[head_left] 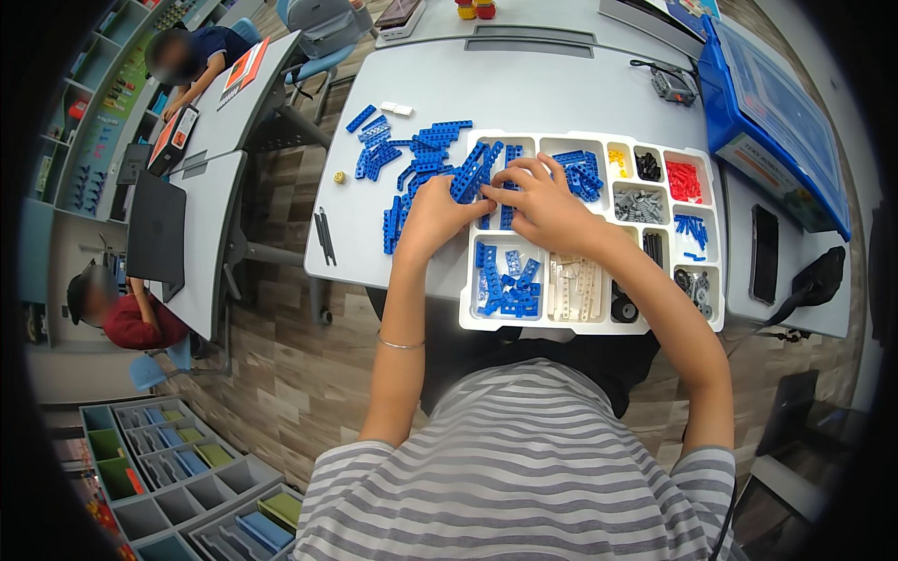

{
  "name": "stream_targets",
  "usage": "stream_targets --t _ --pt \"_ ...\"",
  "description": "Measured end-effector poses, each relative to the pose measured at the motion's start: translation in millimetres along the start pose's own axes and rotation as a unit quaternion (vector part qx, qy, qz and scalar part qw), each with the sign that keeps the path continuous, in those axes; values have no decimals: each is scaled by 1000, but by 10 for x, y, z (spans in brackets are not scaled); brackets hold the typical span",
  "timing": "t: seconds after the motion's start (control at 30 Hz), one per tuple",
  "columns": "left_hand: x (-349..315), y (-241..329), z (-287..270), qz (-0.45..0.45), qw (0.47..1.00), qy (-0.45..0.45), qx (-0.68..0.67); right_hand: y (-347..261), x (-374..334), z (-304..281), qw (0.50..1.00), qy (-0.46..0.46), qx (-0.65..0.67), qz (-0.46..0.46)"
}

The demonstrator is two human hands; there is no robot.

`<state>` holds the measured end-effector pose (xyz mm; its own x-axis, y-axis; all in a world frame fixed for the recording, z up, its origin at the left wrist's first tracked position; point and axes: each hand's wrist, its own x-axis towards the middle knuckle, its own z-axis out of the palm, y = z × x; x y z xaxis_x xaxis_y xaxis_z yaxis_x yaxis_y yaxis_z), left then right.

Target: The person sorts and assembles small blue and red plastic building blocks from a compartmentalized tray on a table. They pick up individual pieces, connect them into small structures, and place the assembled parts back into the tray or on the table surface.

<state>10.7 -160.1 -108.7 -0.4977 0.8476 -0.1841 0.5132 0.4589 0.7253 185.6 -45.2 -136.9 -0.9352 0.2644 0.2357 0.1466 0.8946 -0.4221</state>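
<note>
My left hand (436,217) is closed around a bunch of blue toy building beams (475,170) at the left edge of a white sorting tray (465,299). My right hand (544,206) reaches over the tray's far-left compartment with its fingers spread, fingertips close to the beams and my left thumb. Under them, more blue beams stand lengthwise in that compartment. To the left of the tray, a loose pile of blue beams (426,145) covers part of the table. The near-left compartment has small blue pieces (510,294); the one beside it has white beams (572,285).
Other compartments hold red pieces (685,179), grey pieces (641,204) and black wheels (624,307). A blue storage bin (776,122) stands at the right, near a phone (764,252). Black pens (325,236) lie at the table's left edge. Two people sit at desks farther left.
</note>
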Motion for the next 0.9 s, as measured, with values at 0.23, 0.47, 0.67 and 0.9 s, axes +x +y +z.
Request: stream_targets --t 0.23,0.47,0.67,0.9 --pt "-39 67 -40 -15 999 -28 -16 74 54 -169 997 52 -51 12" --pt "-77 106 -30 -12 1000 -17 -16 84 220 -266 990 -75 -105 -57" --pt "-59 67 -20 -3 999 -18 -30 29 350 -315 990 -117 -71 -30" --pt "-79 93 -13 -9 1000 -16 -25 79 275 -220 996 -77 48 10"
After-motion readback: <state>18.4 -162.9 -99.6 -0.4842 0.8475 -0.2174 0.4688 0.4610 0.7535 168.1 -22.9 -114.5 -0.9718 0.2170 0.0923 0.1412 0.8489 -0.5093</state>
